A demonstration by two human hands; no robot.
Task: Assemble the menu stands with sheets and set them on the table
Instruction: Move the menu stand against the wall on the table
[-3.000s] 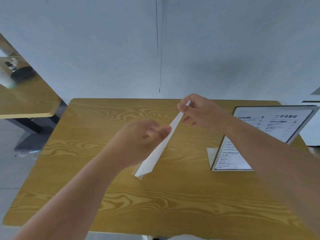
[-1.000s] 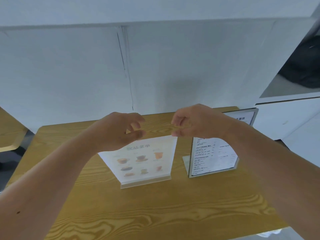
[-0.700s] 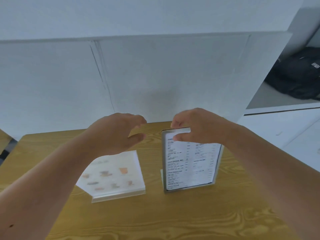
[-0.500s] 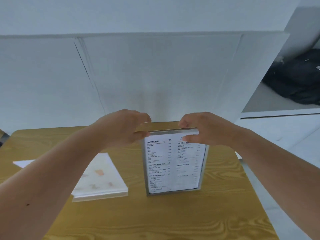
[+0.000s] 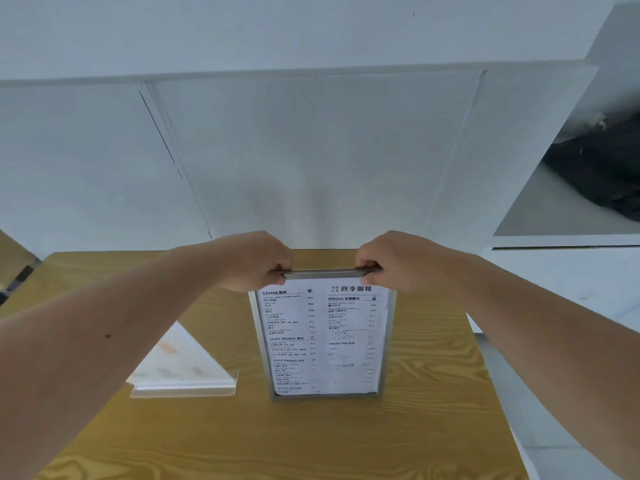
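A tall clear menu stand (image 5: 325, 344) with a black-and-white coffee price sheet inside stands upright on the wooden table (image 5: 311, 441), facing me. My left hand (image 5: 256, 261) pinches its top left corner and my right hand (image 5: 388, 261) pinches its top right corner. To the left stands a second, lower clear stand (image 5: 183, 372) holding a sheet with pale drink pictures; my left forearm partly hides it.
A white wall runs right behind the table's far edge. A white counter (image 5: 568, 278) with a dark bag (image 5: 602, 168) above it lies to the right. The corner of another wooden table (image 5: 14, 258) shows at the far left.
Both hands set the picture-sheet stand down at the left and let go. They then took the tall price-list stand by its top corners and shifted it toward the middle, facing me.
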